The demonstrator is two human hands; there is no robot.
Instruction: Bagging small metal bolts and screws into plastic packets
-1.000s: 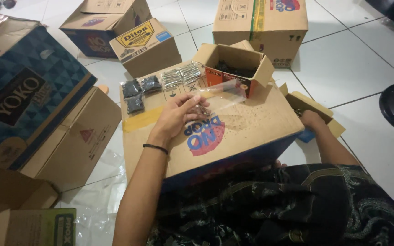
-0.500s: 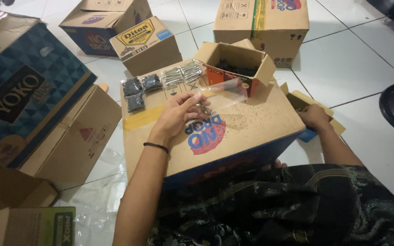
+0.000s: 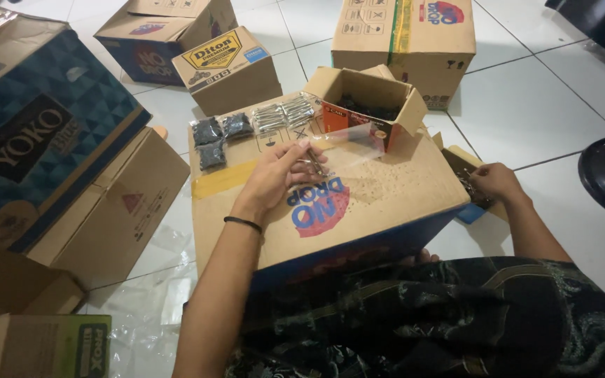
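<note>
Black wristband (image 3: 243,223) — dark patterned clothing (image 3: 442,322)

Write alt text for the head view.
The left hand holds a clear plastic bag with screws on a cardboard box; the right hand reaches into a small box beside it. Filled packets lie behind.

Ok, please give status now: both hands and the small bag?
Left hand on clear bag, pinching metal screws. Right hand in side box. Packed bags lie beyond, not blocking.
</note>
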